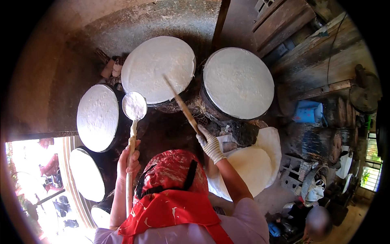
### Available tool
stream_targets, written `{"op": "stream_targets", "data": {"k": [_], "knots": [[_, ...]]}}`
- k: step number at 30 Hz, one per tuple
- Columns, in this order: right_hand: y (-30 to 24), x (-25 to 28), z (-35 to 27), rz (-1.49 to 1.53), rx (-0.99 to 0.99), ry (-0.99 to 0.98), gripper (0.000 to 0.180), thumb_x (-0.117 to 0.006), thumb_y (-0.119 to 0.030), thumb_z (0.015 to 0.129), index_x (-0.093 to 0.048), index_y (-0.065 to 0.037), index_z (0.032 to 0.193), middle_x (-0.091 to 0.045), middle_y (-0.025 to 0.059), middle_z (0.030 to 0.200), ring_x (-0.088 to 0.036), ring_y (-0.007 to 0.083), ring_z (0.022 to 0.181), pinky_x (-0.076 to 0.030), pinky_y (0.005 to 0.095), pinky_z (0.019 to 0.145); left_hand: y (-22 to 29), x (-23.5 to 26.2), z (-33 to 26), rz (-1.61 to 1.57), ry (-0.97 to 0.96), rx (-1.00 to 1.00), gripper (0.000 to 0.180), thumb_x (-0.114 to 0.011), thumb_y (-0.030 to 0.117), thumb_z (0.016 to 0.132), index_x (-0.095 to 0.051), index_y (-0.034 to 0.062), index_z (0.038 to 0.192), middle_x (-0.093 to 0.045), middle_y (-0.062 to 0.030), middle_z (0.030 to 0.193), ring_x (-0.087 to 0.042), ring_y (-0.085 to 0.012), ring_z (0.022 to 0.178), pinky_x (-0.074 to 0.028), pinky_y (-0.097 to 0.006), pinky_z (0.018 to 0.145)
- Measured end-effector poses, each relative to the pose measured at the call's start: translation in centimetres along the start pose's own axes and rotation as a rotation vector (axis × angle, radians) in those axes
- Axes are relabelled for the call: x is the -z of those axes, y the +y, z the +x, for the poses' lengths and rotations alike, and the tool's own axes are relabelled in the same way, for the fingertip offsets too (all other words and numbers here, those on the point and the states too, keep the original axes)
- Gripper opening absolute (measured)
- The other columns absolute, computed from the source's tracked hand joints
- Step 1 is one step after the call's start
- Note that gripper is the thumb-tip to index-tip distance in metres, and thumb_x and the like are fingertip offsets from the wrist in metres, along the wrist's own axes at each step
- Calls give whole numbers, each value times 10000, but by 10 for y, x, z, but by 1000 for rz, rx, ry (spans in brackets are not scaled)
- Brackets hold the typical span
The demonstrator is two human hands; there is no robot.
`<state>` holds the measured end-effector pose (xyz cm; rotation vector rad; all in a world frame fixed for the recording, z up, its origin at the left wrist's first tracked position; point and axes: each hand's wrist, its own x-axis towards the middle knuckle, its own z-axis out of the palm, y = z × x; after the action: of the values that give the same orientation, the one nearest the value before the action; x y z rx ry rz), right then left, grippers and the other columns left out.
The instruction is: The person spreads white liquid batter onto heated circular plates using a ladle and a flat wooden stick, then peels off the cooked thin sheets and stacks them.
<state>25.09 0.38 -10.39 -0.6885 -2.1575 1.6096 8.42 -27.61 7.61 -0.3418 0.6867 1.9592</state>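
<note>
The ladle [134, 106], a round bowl heaped with white batter on a long pale handle, sits left of centre in the frame, its bowl poised between the round white sheet [98, 117] at mid left and the larger round sheet [158, 69] at upper centre. Our left hand [128, 160] is clenched around the ladle's handle at lower left, bare, with the bowl well above it in the frame. We judge that the full bowl could tip and drop batter onto the dark stove [162, 130] between the rounds, since one hand holds the long handle far from the load. Further left, two more white rounds [86, 174] curve down toward the bright opening at the lower left edge. Moving right, our right hand [210, 144], in a pale knit glove, grips a thin wooden stick [181, 105] whose far end rests on the upper centre sheet; pressed too hard, it could tear that thin layer, we think. To the right lies a third large sheet [238, 82] at upper right, smooth and even. Below it a limp white cloth [260, 162] spreads by our right forearm. The batter looks wet, matte and slightly pitted. A red scarf [172, 191], spattered white, fills the lower centre.
</note>
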Motion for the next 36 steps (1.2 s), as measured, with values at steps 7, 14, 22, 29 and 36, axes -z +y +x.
{"op": "stream_targets", "data": {"k": [7, 14, 22, 29, 36], "knots": [[46, 9, 11, 90, 38, 101, 368, -540, -123, 907, -488, -44, 1263, -556, 123, 1219, -544, 166, 1057, -424, 264, 903, -11, -18, 12, 29, 44, -3, 414, -357, 264, 964, -345, 29, 1304, -444, -27, 669, -338, -50, 318, -305, -180, 302], [81, -8, 43, 199, 114, 203, 352, -532, -153, 903, -501, -29, 1231, -569, 135, 1193, -552, 194, 1038, -429, 295, 902, -20, -35, 21, 25, 53, 24, 415, -345, 267, 968, -339, 25, 1306, -423, -23, 656, -328, -55, 315, -306, -183, 300], [10, -20, 34, 254, 141, 345, 416, -546, -128, 902, -448, -53, 1299, -519, 142, 1275, -555, 197, 1076, -450, 278, 877, -30, -38, 21, 0, 27, 18, 418, -331, 266, 972, -333, 20, 1311, -430, -27, 660, -323, -55, 312, -311, -185, 295], [-41, -15, 4, -96, 151, 356, 488, -584, -171, 881, -400, -62, 1320, -556, 183, 1202, -618, 217, 900, -504, 296, 747, -15, -8, 6, -28, -10, 53, 421, -352, 269, 962, -345, 26, 1307, -424, -28, 652, -318, -57, 313, -293, -188, 290], [-118, -71, -38, -22, 46, 210, 508, -557, -139, 889, -365, 12, 1334, -566, 84, 987, -524, 146, 782, -464, 264, 707, 36, 36, 3, 135, -31, 126, 384, -431, 237, 941, -420, -2, 1240, -396, 7, 617, -312, -42, 374, -282, -169, 326]]}}
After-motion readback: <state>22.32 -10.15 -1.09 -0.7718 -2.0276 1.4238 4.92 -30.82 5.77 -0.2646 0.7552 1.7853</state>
